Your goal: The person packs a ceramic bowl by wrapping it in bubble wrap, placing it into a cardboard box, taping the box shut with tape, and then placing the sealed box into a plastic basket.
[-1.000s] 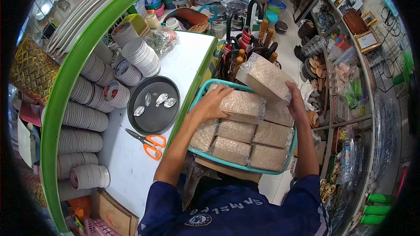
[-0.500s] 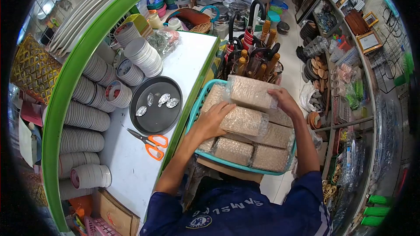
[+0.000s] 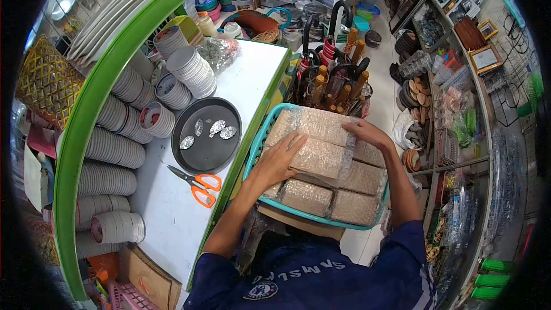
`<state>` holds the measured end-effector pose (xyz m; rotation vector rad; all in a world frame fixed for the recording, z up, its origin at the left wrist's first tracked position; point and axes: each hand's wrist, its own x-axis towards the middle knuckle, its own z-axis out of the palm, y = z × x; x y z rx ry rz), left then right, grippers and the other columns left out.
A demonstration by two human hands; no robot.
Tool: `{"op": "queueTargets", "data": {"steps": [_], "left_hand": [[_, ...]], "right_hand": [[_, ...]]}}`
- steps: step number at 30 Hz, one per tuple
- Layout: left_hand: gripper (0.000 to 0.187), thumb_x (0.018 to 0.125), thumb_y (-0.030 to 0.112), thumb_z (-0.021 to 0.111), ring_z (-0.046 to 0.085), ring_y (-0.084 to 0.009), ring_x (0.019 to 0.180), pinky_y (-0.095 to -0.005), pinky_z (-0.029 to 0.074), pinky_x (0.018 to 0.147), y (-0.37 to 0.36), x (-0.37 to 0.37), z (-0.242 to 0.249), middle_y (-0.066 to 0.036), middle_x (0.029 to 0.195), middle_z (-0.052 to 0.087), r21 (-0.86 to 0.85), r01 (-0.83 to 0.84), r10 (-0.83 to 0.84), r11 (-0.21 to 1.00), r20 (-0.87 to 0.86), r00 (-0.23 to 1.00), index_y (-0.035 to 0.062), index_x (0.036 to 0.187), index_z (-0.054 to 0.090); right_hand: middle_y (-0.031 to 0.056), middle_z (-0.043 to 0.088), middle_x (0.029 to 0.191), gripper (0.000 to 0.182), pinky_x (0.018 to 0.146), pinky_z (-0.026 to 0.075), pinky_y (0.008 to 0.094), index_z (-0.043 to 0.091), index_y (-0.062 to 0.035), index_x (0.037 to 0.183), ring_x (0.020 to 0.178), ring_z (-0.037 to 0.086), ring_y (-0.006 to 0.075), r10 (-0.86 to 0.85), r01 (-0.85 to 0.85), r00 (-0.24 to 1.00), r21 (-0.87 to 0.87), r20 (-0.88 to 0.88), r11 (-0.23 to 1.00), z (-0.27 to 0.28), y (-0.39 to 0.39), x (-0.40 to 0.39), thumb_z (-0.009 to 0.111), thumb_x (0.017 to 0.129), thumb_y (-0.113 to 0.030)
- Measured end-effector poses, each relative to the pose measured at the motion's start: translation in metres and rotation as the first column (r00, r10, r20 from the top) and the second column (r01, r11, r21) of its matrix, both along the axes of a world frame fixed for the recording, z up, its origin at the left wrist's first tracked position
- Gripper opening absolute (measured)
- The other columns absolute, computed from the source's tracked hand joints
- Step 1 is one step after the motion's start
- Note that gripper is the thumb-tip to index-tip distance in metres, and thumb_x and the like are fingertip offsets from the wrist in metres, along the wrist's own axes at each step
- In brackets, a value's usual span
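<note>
A turquoise plastic basket point(image 3: 252, 163) is filled with several bubble-wrapped, brown block-shaped packages. My left hand point(image 3: 278, 158) lies over the left end of an upper package point(image 3: 322, 157), its fingers stretched across the wrap. At the far side, my right hand point(image 3: 370, 133) grips the right end of another wrapped package point(image 3: 322, 123), which sits against the first one. Lower packages point(image 3: 307, 196) show along the basket's near side. What is inside the wrap cannot be made out clearly.
Left of the basket, a white shelf point(image 3: 163, 206) carries orange-handled scissors point(image 3: 204, 186), a dark round pan point(image 3: 201, 158) with small foil moulds, and stacked bowls point(image 3: 106, 181). Umbrellas point(image 3: 330, 51) stand beyond the basket. Crowded shelving point(image 3: 453, 163) lines the aisle's right side.
The far package has come down, its raised end now level beside the near package. My right hand moved slightly left and down with it. My left hand stays on the near package.
</note>
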<state>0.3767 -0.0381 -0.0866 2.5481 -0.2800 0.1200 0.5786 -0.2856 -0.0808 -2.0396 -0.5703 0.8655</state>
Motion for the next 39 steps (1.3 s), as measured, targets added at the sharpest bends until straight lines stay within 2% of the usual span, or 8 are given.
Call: {"op": "queueTargets", "data": {"steps": [3,10,15,19,25,30,36,39], "left_hand": [[0.103,0.059,0.007,0.086,0.043,-0.0393,0.132,-0.0441,0.043,0.106,0.001,0.001,-0.002,-0.018,0.146,0.040,0.029,0.026,-0.027,0.999,0.038,0.999,0.0089,0.148,0.034],[0.103,0.062,0.017,0.087,0.039,-0.0366,0.137,-0.0457,0.034,0.112,-0.003,-0.005,0.005,-0.019,0.150,0.036,0.094,0.020,-0.028,0.995,0.084,0.996,0.0106,0.150,0.034],[0.107,0.061,0.025,0.088,0.036,-0.0381,0.139,-0.0472,0.031,0.114,-0.003,-0.008,0.012,-0.021,0.153,0.031,0.133,0.001,-0.007,0.991,0.045,0.999,0.0127,0.151,0.032],[0.104,0.065,0.035,0.086,0.031,-0.0399,0.141,-0.0494,0.026,0.117,-0.002,-0.012,0.008,-0.021,0.155,0.028,0.109,-0.010,0.004,0.994,0.060,0.998,0.0144,0.152,0.033],[0.094,0.073,0.046,0.080,0.025,-0.0398,0.144,-0.0521,0.018,0.120,-0.001,-0.021,0.004,-0.021,0.155,0.027,0.087,-0.072,0.063,0.994,0.108,0.992,0.0147,0.150,0.037],[0.088,0.077,0.045,0.077,0.023,-0.0396,0.145,-0.0523,0.016,0.120,-0.002,-0.030,0.008,-0.020,0.155,0.027,0.043,-0.097,0.092,0.994,0.112,0.989,0.0143,0.150,0.038],[0.068,0.079,0.028,0.078,0.029,-0.0385,0.143,-0.0511,0.023,0.118,-0.004,-0.052,0.012,-0.019,0.151,0.035,-0.121,-0.193,0.219,0.974,0.265,0.939,0.0102,0.140,0.052],[0.048,0.083,0.019,0.074,0.041,-0.0385,0.135,-0.0501,0.030,0.114,-0.010,-0.075,0.004,-0.019,0.140,0.048,-0.336,-0.263,0.378,0.904,0.343,0.860,0.0072,0.127,0.061]], "right_hand": [[0.0103,0.066,0.110,0.057,0.078,0.052,0.0344,0.059,0.0005,0.129,0.093,0.064,0.0213,0.088,-0.089,0.996,-0.159,-0.016,0.983,0.005,0.001,0.011,0.059,0.095,-0.045],[0.0156,0.067,0.115,0.059,0.080,0.056,0.0371,0.059,0.0017,0.129,0.094,0.067,0.0235,0.073,-0.062,0.996,-0.166,0.060,0.984,0.039,0.008,0.002,0.066,0.088,-0.041],[0.0168,0.064,0.128,0.058,0.097,0.049,0.0392,0.062,-0.0017,0.129,0.113,0.063,0.0305,0.144,-0.089,0.930,-0.172,0.338,0.981,0.025,0.004,0.010,0.070,0.085,-0.039],[0.0171,0.063,0.129,0.058,0.103,0.045,0.0398,0.063,-0.0027,0.127,0.121,0.059,0.0312,0.078,-0.034,0.949,-0.148,0.306,0.988,0.031,0.006,0.007,0.071,0.084,-0.042],[0.0161,0.064,0.128,0.056,0.102,0.045,0.0402,0.066,-0.0019,0.123,0.119,0.060,0.0310,-0.036,0.090,0.927,-0.129,0.374,0.988,0.045,0.012,-0.013,0.070,0.086,-0.044],[0.0156,0.067,0.117,0.044,0.099,0.046,0.0396,0.071,-0.0068,0.114,0.112,0.061,0.0320,-0.112,0.194,0.800,-0.078,0.590,0.978,0.036,0.018,-0.018,0.070,0.086,-0.040],[0.0131,0.069,0.104,0.027,0.084,0.049,0.0378,0.073,-0.0064,0.103,0.096,0.064,0.0273,-0.253,0.185,0.641,0.174,0.725,0.967,0.051,0.025,-0.046,0.072,0.086,-0.027],[0.0098,0.070,0.095,0.019,0.075,0.049,0.0325,0.072,-0.0049,0.099,0.083,0.063,0.0216,-0.305,0.111,0.715,0.329,0.629,0.938,0.065,0.034,-0.077,0.072,0.087,-0.020]]}}
